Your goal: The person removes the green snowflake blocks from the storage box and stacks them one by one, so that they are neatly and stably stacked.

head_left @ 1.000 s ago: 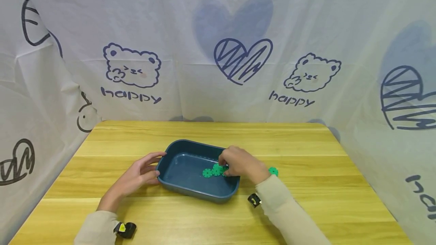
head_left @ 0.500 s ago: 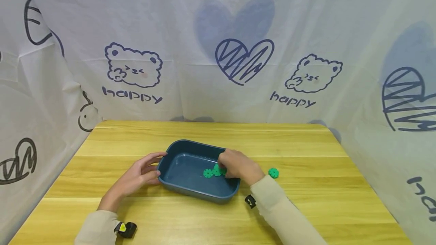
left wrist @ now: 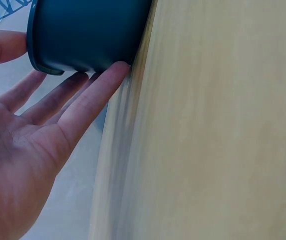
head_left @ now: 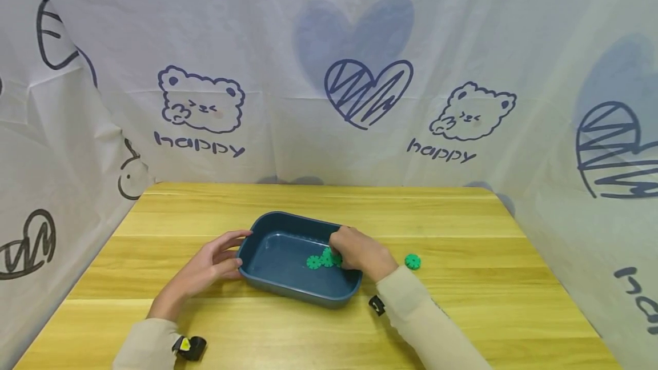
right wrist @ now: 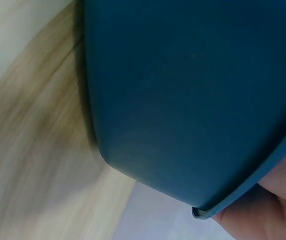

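A dark blue-green rectangular bin (head_left: 300, 296) stands on the table. My left hand (head_left: 208, 261) is at its left end; straight, spread fingers and the thumb touch the outer wall, as the left wrist view also shows. Inside the bin lie several flat green notched discs, snowflake building pieces (head_left: 314, 262). My right hand (head_left: 360, 249) reaches over the right rim, its fingers curled down around one disc at the cluster's right edge. That hand hides its fingertips and part of the disc. In the right wrist view, the bin's outer wall (right wrist: 182, 100) covers the fingers.
One green notched piece (head_left: 413, 261) lies on the wooden table (head_left: 462, 301) to the right of the bin, beside the right forearm. A white printed curtain (head_left: 288, 130) hangs behind the table and along both sides.
The right hand's thumb and fingers have come together over the green pieces, and its forearm has shifted slightly left, showing more of the loose piece. The left hand and bin stay put.
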Demonstrator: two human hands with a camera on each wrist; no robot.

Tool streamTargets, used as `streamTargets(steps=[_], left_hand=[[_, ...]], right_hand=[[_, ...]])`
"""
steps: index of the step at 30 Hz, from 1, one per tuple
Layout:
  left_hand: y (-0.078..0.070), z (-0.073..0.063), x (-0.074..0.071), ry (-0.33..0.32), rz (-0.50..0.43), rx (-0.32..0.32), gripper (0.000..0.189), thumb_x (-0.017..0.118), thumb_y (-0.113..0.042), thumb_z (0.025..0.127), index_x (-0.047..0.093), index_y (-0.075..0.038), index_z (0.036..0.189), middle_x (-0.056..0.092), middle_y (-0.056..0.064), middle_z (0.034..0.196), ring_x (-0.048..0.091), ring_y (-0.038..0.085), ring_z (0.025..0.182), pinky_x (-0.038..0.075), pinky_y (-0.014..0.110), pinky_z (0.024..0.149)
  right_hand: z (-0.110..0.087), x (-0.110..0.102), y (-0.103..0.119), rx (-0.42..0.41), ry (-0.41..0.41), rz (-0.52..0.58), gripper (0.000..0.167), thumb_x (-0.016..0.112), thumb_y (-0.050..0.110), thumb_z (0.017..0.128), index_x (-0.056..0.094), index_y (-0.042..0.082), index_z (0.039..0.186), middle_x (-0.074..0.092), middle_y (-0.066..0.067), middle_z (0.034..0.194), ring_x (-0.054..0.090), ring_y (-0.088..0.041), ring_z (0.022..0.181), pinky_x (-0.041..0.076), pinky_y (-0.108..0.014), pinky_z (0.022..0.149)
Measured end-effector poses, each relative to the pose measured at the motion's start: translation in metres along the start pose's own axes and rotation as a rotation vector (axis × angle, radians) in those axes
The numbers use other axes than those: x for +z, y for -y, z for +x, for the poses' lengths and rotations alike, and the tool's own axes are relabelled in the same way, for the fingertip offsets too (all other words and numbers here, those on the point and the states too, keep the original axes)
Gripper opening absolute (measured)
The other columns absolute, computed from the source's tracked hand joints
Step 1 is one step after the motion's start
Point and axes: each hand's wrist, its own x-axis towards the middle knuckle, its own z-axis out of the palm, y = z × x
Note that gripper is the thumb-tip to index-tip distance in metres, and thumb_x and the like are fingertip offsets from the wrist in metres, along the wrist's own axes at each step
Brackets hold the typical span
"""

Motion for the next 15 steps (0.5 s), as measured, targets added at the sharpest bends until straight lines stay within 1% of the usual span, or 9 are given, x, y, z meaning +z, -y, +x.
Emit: streamTargets(steps=[2, 3, 5, 6, 8, 9, 10, 12, 15], left_hand=[[0.0001, -0.0001, -0.0001, -0.001, 0.001, -0.002, 0.059, 0.057, -0.007, 0.103, 0.033, 0.001, 0.157, 0.038, 0.038, 0.153, 0.061, 0.033, 0.126, 0.064, 0.039, 0.089], [0.0001, -0.0001, -0.0001, -0.001, 0.001, -0.002, 0.059, 0.058, -0.007, 0.103, 0.033, 0.001, 0.157, 0.038, 0.038, 0.153, 0.061, 0.032, 0.126, 0.064, 0.038, 0.089], [0.0000, -0.0001, -0.0001, -0.001, 0.000, -0.003, 0.059, 0.057, -0.007, 0.103, 0.033, 0.001, 0.157, 0.038, 0.038, 0.153, 0.061, 0.033, 0.126, 0.064, 0.038, 0.089], [0.0000, -0.0001, -0.0001, 0.000, -0.001, -0.003, 0.059, 0.057, -0.007, 0.103, 0.033, 0.001, 0.157, 0.038, 0.038, 0.153, 0.061, 0.032, 0.126, 0.064, 0.038, 0.089], [0.0000, -0.0001, -0.0002, 0.002, -0.003, -0.003, 0.059, 0.057, -0.007, 0.103, 0.033, 0.001, 0.157, 0.038, 0.038, 0.153, 0.062, 0.030, 0.125, 0.064, 0.038, 0.089], [0.0002, -0.0001, -0.0002, 0.002, -0.004, -0.003, 0.059, 0.057, -0.007, 0.103, 0.033, 0.001, 0.157, 0.038, 0.038, 0.153, 0.062, 0.029, 0.125, 0.064, 0.038, 0.089], [0.0003, 0.0000, -0.0002, 0.004, -0.006, -0.003, 0.059, 0.057, -0.007, 0.103, 0.032, 0.001, 0.157, 0.037, 0.038, 0.153, 0.062, 0.028, 0.125, 0.064, 0.039, 0.089], [0.0007, 0.0002, -0.0003, 0.006, -0.006, -0.003, 0.060, 0.057, -0.007, 0.104, 0.032, 0.002, 0.157, 0.037, 0.039, 0.153, 0.063, 0.026, 0.124, 0.064, 0.039, 0.089], [0.0008, 0.0005, -0.0004, 0.005, -0.007, -0.002, 0.060, 0.057, -0.007, 0.104, 0.032, 0.002, 0.157, 0.037, 0.039, 0.153, 0.064, 0.023, 0.123, 0.064, 0.039, 0.089]], right_hand=[[-0.0008, -0.0002, 0.0006, 0.005, 0.005, 0.003, 0.056, 0.073, -0.015, 0.078, 0.031, 0.017, 0.060, 0.018, 0.005, 0.064, 0.022, -0.012, 0.058, 0.020, -0.023, 0.054], [-0.0008, -0.0003, 0.0006, 0.007, 0.011, 0.003, 0.054, 0.074, -0.014, 0.079, 0.034, 0.017, 0.059, 0.020, 0.005, 0.063, 0.023, -0.011, 0.058, 0.021, -0.023, 0.054], [-0.0010, 0.0002, 0.0002, 0.009, 0.019, 0.007, 0.041, 0.078, -0.009, 0.080, 0.050, 0.013, 0.060, 0.036, 0.006, 0.059, 0.034, -0.009, 0.057, 0.031, -0.019, 0.053], [-0.0011, 0.0006, 0.0000, 0.009, 0.027, 0.012, 0.032, 0.080, -0.006, 0.081, 0.060, 0.012, 0.064, 0.048, 0.006, 0.061, 0.042, -0.008, 0.059, 0.038, -0.018, 0.054], [-0.0011, 0.0008, -0.0002, 0.008, 0.040, 0.019, 0.012, 0.084, 0.000, 0.081, 0.076, 0.009, 0.080, 0.069, 0.002, 0.077, 0.060, -0.009, 0.069, 0.052, -0.019, 0.062], [-0.0009, 0.0008, -0.0004, 0.007, 0.047, 0.024, 0.012, 0.085, 0.003, 0.081, 0.079, 0.008, 0.091, 0.076, -0.001, 0.089, 0.066, -0.011, 0.078, 0.058, -0.022, 0.070], [-0.0010, 0.0008, -0.0005, 0.004, 0.051, 0.031, 0.018, 0.086, 0.005, 0.082, 0.081, 0.008, 0.099, 0.078, -0.003, 0.100, 0.070, -0.013, 0.087, 0.061, -0.025, 0.076], [-0.0011, -0.0003, -0.0002, -0.010, 0.053, 0.045, 0.020, 0.085, 0.006, 0.082, 0.081, 0.007, 0.102, 0.079, -0.004, 0.103, 0.072, -0.016, 0.093, 0.062, -0.027, 0.080], [-0.0019, -0.0024, -0.0009, -0.033, 0.037, 0.068, 0.021, 0.085, 0.006, 0.082, 0.081, 0.006, 0.103, 0.078, -0.005, 0.101, 0.071, -0.017, 0.093, 0.062, -0.027, 0.081]])
